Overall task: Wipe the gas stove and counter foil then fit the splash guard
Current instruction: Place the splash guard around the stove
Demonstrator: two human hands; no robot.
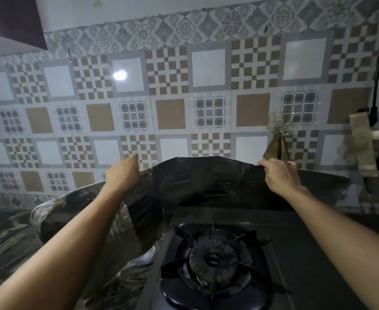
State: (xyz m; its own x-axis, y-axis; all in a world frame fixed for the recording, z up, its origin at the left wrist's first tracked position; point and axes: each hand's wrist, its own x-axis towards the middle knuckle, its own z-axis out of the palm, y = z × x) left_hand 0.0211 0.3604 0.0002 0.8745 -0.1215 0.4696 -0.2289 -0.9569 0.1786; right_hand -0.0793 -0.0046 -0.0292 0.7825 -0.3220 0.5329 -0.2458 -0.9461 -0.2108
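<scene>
A dark, shiny folding splash guard [197, 182] stands behind and to the left of the gas stove [296, 260], its panels bent around the burner [215, 260]. My left hand [123, 173] grips the top edge of its left panel, fingers curled over the rim. My right hand [280, 175] grips the top edge further right, where the panels fold. A brown cloth [277, 148] sticks up behind my right hand; whether the hand holds it is unclear. Crinkled foil [11, 233] covers the counter to the left.
The patterned tile wall [170, 113] rises directly behind the guard. A black cable [378, 63] hangs down the wall at the right, beside a taped-up fitting [363, 144]. A dark cabinet [16, 19] juts out at the upper left.
</scene>
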